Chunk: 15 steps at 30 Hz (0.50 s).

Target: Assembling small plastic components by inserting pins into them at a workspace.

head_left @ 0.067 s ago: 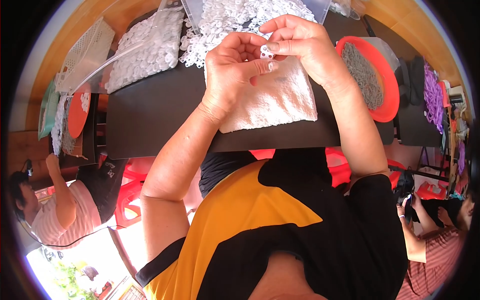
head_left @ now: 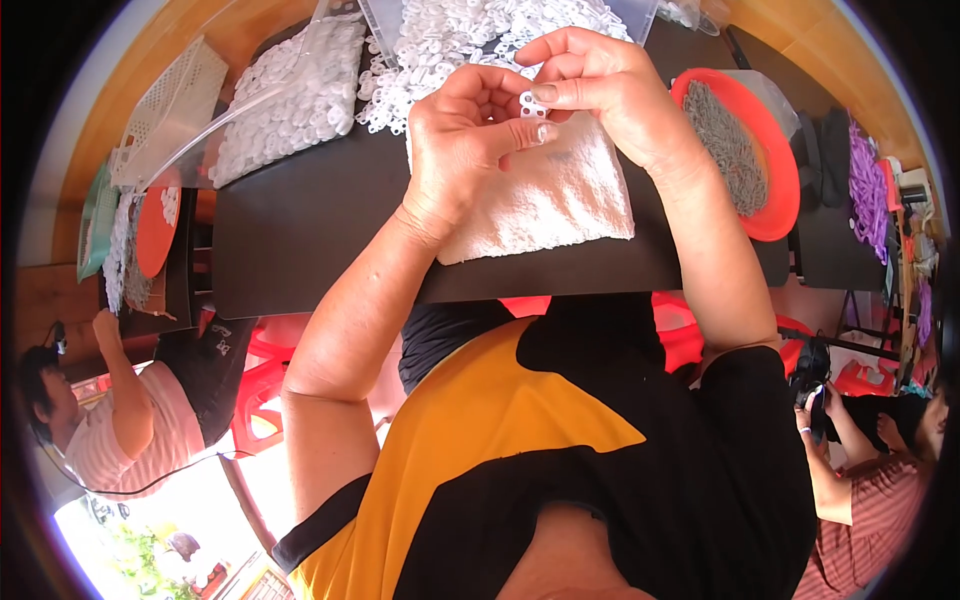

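Observation:
Above a cream towel (head_left: 560, 200) on the dark table, my two hands meet. A small white plastic piece with holes (head_left: 532, 104) is between their fingertips. My left hand (head_left: 462, 130) is closed, its thumb and bent fingers pinching the piece from the left. My right hand (head_left: 612, 88) pinches it from the right with thumb and forefinger, the other fingers curled. Whether anything else is in the fingers is too small to tell. Just beyond the hands lies a loose heap of similar white plastic pieces (head_left: 470, 35), spilling from a clear bin.
At left sits a clear bag of white pieces (head_left: 290, 110). A red tray (head_left: 783, 190) of thin grey metal pins (head_left: 722, 150) stands at right. Purple strips (head_left: 868, 190) hang farther right. A person (head_left: 130, 420) works at far left; another person (head_left: 870, 490) is at lower right.

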Each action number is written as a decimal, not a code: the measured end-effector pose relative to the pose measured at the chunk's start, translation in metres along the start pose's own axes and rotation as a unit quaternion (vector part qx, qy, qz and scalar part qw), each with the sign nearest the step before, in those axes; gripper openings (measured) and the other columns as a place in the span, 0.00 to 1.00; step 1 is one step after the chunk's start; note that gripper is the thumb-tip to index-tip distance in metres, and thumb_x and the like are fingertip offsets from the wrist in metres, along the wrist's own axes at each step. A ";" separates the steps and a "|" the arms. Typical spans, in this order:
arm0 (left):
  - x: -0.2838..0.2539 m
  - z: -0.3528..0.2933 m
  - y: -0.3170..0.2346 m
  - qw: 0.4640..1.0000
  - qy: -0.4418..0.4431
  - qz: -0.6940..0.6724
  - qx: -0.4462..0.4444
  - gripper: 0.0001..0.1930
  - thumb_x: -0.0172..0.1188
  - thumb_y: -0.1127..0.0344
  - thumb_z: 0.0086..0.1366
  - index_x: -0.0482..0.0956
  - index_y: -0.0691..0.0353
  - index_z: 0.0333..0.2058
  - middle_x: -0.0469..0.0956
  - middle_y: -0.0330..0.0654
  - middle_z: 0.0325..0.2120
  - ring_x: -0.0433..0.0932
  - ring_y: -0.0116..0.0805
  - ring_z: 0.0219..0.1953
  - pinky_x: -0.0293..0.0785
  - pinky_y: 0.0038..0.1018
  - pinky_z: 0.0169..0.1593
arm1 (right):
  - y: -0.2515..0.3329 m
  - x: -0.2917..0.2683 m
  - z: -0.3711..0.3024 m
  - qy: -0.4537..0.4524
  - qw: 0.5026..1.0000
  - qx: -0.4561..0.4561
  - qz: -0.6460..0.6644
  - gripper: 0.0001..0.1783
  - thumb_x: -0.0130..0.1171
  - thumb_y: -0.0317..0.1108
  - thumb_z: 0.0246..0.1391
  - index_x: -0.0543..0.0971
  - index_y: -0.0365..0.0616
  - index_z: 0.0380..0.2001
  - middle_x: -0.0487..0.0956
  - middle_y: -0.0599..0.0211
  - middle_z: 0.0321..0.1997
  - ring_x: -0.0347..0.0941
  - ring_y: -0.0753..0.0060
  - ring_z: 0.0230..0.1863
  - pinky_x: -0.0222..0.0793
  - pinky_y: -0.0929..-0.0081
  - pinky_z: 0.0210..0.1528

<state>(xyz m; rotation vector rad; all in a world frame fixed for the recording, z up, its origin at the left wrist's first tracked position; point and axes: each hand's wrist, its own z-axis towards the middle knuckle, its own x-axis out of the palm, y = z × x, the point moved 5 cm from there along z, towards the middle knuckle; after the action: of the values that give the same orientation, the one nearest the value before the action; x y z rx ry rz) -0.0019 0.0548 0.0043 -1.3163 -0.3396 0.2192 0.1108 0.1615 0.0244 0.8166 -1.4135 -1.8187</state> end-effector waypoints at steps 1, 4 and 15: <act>-0.001 -0.001 -0.001 1.000 0.000 0.000 -0.001 0.16 0.69 0.81 0.52 0.76 0.68 0.39 0.78 0.40 0.29 0.77 0.22 0.27 0.69 0.15 0.21 | 0.000 0.001 0.000 0.009 1.000 0.017 0.008 0.12 0.59 0.29 0.52 0.79 0.36 0.41 0.79 0.71 0.30 0.74 0.80 0.34 0.68 0.82 0.39; -0.002 -0.003 -0.001 1.000 -0.008 0.010 0.004 0.16 0.70 0.80 0.51 0.76 0.67 0.39 0.78 0.38 0.28 0.76 0.22 0.28 0.73 0.15 0.25 | 0.002 0.002 -0.002 0.040 0.998 0.058 0.008 0.09 0.58 0.31 0.56 0.79 0.37 0.38 0.77 0.72 0.31 0.72 0.82 0.34 0.68 0.82 0.38; 0.002 -0.008 -0.009 0.986 0.021 0.094 0.139 0.15 0.70 0.74 0.54 0.76 0.67 0.39 0.81 0.39 0.26 0.80 0.22 0.30 0.78 0.19 0.37 | 0.000 0.007 -0.008 0.051 0.994 0.092 0.008 0.11 0.59 0.38 0.57 0.80 0.41 0.28 0.77 0.73 0.23 0.74 0.82 0.26 0.67 0.83 0.29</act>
<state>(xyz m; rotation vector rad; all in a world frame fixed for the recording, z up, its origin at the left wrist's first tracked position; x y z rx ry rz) 0.0027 0.0466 0.0112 -1.0752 -0.1425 0.3827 0.1133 0.1518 0.0225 0.9750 -1.5325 -1.6274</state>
